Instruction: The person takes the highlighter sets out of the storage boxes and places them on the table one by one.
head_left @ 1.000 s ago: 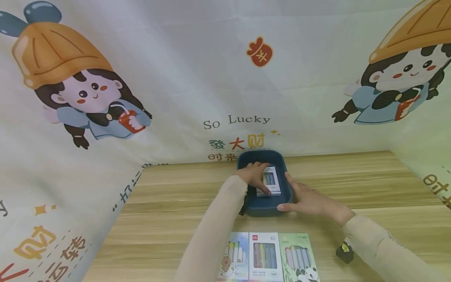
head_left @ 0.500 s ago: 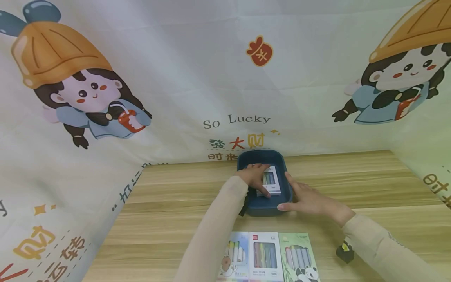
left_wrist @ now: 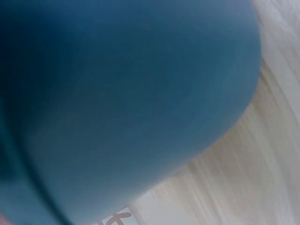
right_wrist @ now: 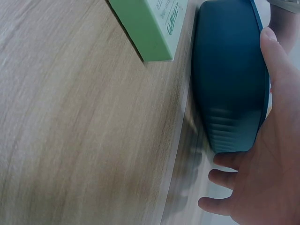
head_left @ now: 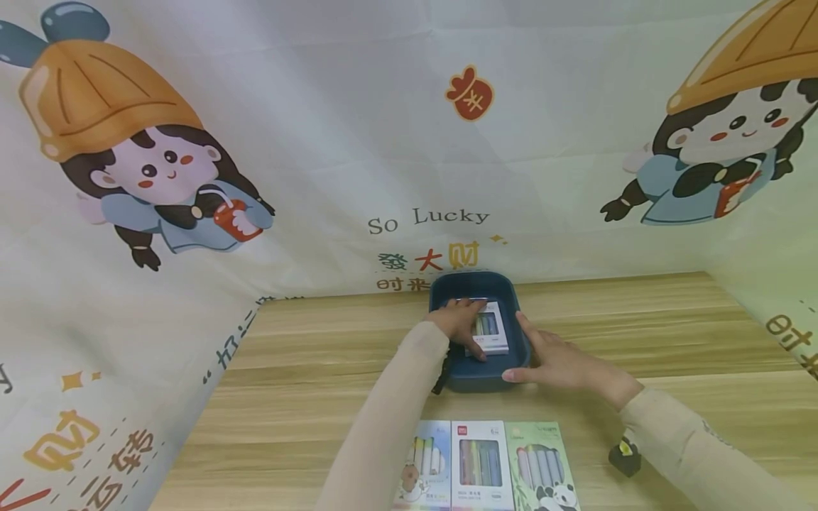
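Observation:
A dark blue plastic basket (head_left: 482,383) stands at the back of the table. In it lies a white box of coloured pens (head_left: 495,339) with a clear window. My left hand (head_left: 456,321) reaches in over the left rim and holds the box, fingers at its far end and thumb at its near end, covering its left part. My right hand (head_left: 562,362) rests against the basket's right side, fingers spread and fairly straight, thumb at the near rim. The basket's blue wall (left_wrist: 140,93) fills most of the left wrist view, where the left hand is hidden.
Three pen boxes lie side by side in front of the basket: a blue one (head_left: 437,433), a white one (head_left: 463,490) and a green panda one (head_left: 520,490). A small black object (head_left: 625,460) sits by the right sleeve. A printed cloth (head_left: 345,142) hangs behind the wooden table (head_left: 307,404).
My left thumb has slid slightly left and nearer along the box's near end. My right hand and the basket stay in place.

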`<state>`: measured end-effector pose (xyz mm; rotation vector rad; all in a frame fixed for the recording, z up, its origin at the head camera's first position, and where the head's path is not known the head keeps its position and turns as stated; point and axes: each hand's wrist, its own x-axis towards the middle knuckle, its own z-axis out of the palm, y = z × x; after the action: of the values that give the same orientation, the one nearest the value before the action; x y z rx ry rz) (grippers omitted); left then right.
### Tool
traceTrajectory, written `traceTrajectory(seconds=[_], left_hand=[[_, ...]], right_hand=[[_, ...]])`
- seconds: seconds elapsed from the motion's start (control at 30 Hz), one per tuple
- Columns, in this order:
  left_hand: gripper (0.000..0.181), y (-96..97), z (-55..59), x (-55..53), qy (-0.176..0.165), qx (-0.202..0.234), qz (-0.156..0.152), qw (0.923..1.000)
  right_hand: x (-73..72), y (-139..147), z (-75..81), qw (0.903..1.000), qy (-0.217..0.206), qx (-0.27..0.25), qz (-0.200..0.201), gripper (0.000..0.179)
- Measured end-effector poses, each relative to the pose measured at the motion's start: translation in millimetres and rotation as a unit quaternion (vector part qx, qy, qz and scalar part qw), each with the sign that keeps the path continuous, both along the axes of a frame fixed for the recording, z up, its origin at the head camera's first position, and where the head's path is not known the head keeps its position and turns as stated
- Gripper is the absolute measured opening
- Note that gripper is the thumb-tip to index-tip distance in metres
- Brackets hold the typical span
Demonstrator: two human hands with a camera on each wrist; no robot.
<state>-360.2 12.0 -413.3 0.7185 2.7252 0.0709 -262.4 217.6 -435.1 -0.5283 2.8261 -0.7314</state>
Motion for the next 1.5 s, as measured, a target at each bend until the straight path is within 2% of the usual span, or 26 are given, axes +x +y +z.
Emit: traceTrajectory(seconds=[0.27,0.8,1.0,1.23,1.5], left_hand=[[0.107,-0.8,-0.6,-1.0,0.002,0.006,-0.008,0.9999],[0.109,1.9,0.3,-1.3,0.004,-0.004,-0.003,1.0],[0.113,2.1,-2.4,-3.7,0.002,-0.003,0.001,1.0],[0.115,1.2,-4.2,-6.9,0.022,0.002,-0.008,0.9997],[0.113,0.0,-7.1,-12.7,0.028,0.017,-0.01,0.9994]], right_hand=[[-1.2,0.6,-2.3,1.0,-0.003,0.001,-0.004,0.115],[-1.1,1.5,-2.9,1.0,-0.004,-0.008,0.001,0.115],[-1.7,1.8,-3.6,0.9999,-0.003,-0.011,0.003,0.115],[-1.2,1.9,-2.8,0.9999,-0.005,-0.014,0.004,0.115],[-2.7,2.2,-4.9,0.9999,-0.01,-0.012,-0.002,0.115]])
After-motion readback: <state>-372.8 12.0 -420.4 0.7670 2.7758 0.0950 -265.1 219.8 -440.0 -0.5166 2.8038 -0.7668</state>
